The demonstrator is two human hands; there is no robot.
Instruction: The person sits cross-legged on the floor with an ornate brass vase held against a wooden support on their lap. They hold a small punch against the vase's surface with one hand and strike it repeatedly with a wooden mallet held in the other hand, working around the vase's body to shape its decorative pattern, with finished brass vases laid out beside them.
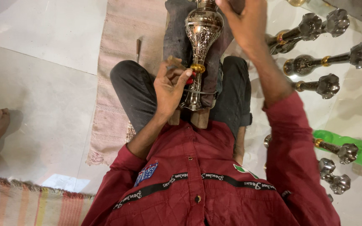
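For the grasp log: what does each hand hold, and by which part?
Left hand grips a small tool by its handle, against the ornate metal piece. Right hand holds that piece's upper end.

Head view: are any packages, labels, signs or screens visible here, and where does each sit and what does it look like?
No packages, signs or screens.
Chest patch: sewn on the red shirt, image-left of the button line; slanted rectangle, blue, red and white.
Second patch: same shirt, image-right side; small, green, white and red.
Lettered band: black strip with pale script, running across the chest.
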